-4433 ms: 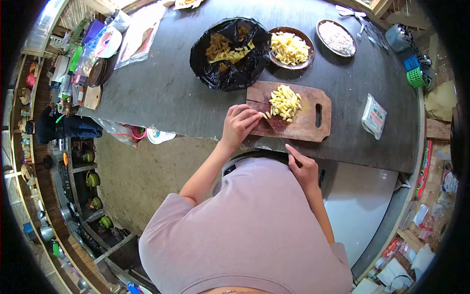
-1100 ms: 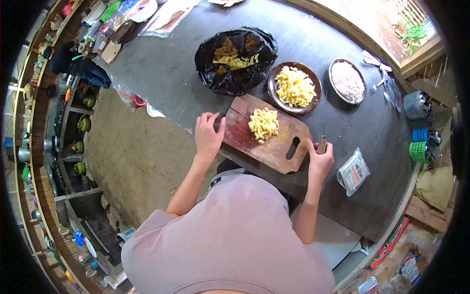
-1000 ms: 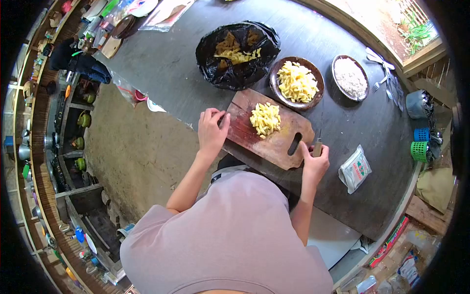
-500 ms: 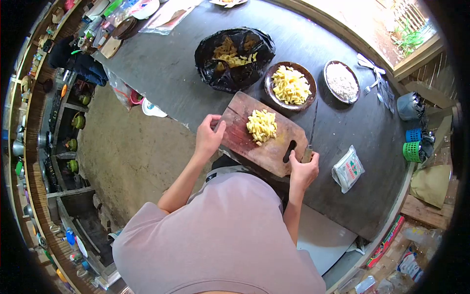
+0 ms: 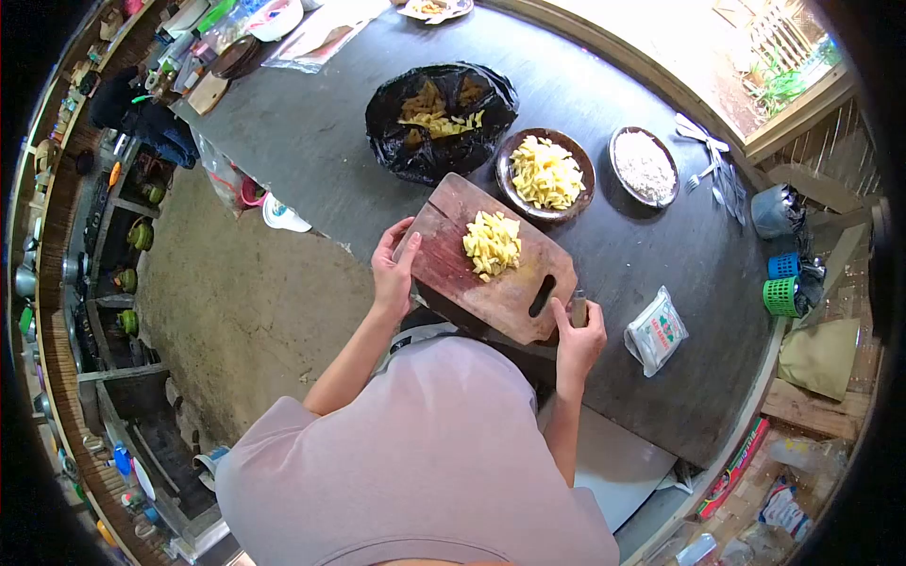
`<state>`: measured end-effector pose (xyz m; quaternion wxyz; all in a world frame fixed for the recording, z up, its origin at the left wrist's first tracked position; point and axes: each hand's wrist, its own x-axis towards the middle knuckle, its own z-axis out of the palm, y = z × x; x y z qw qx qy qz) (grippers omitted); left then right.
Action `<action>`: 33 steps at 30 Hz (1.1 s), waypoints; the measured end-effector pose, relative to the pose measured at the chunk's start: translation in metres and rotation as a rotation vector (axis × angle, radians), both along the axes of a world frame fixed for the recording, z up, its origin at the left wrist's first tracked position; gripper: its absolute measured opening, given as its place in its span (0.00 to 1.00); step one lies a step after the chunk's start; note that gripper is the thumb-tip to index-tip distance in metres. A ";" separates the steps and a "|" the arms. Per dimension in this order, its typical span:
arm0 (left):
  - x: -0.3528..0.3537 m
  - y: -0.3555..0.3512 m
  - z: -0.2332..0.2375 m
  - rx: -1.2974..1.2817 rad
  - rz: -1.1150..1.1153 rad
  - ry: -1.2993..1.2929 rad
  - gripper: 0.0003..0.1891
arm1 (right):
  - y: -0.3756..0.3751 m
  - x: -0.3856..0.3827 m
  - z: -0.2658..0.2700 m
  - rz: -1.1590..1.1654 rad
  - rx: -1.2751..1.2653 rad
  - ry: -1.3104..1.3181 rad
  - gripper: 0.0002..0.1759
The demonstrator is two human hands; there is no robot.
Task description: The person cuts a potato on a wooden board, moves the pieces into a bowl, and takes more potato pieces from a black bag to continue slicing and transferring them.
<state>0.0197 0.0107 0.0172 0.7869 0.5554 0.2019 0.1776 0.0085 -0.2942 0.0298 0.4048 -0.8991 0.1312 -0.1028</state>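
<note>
A wooden cutting board with a slot at its right end bears a heap of chopped pale-yellow pieces. At its left end, my left hand grips the edge, thumb on top. My right hand is closed on the right end beside the slot, with a short wooden handle also in its fingers; any blade is hidden. Just beyond the board stand a brown bowl of similar yellow pieces and a black plastic bag holding more of them.
Right of the bowl is a dish of white grains or powder, with cutlery behind. A white printed packet lies on the dark table. Another person is at the far left, near shelves. Baskets line the right side.
The board, held in both hands, has moved slightly away from my body, nearer the bag and bowl. The whole view has shifted a little.
</note>
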 end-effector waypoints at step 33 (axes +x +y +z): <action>0.087 0.036 0.030 -0.140 -0.059 0.117 0.16 | -0.045 0.107 0.039 0.546 0.006 -0.107 0.16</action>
